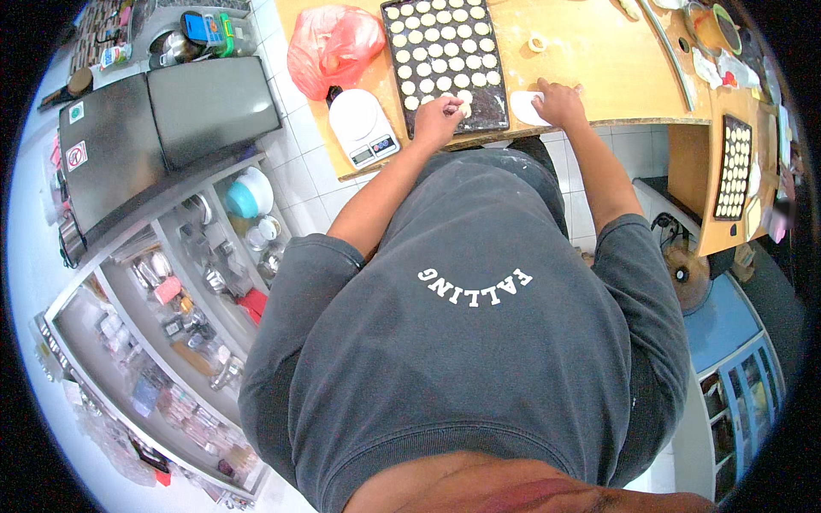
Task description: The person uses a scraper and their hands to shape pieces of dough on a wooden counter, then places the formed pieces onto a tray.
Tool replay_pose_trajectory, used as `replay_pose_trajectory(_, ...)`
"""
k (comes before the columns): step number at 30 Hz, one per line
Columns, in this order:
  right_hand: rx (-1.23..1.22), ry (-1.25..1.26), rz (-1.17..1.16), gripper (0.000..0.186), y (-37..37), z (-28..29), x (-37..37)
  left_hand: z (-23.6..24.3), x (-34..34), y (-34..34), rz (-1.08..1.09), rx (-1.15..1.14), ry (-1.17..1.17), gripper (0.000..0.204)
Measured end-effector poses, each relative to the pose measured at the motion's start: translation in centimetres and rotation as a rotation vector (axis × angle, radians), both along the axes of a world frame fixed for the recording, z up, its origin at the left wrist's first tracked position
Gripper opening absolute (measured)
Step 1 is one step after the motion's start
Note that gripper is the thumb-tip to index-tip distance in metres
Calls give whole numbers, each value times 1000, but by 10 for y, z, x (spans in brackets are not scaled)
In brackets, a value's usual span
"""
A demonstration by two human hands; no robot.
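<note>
Over the near end of a dark baking tray, my left hand has its fingers drawn together. A pale dough round lies right at its fingertips; whether they grip it or another piece I cannot tell. Rows of similar small rounds fill most of the tray. My right hand rests on the wooden table with its fingers apart, holding nothing visible. Beside its thumb is a flat white piece at the table's front edge. Farther back sits a small pale ring-shaped cutter.
Left of the tray stand a white kitchen scale and a red plastic bag. A long rod and bowls are at the right. Another filled tray lies on the right-hand surface. Shelves with kitchenware line the left.
</note>
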State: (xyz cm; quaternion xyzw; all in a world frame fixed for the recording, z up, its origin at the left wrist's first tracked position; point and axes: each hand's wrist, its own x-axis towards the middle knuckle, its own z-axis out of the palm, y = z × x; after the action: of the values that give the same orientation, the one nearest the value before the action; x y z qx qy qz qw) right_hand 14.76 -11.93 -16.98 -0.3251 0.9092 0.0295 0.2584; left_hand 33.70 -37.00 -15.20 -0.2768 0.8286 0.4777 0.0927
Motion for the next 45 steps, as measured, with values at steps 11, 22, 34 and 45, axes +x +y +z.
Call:
replay_pose_trajectory(11, -93, -10, -8, 44, 4, -3, -7, -13, -36, 21, -4, -51, -17, 24)
replay_pose_trajectory(22, -34, -29, 58, 41, 8, -6, -11, -18, -56, 38, -11, -103, -21, 23)
replay_pose_trajectory(34, -52, -43, 34, 41, 9, -7, -11, -18, -57, 38, -83, -347, -22, 28)
replay_pose_trajectory(45, -46, -64, -8, 39, 7, -5, -10, -23, -53, 38, -160, -497, 129, 30)
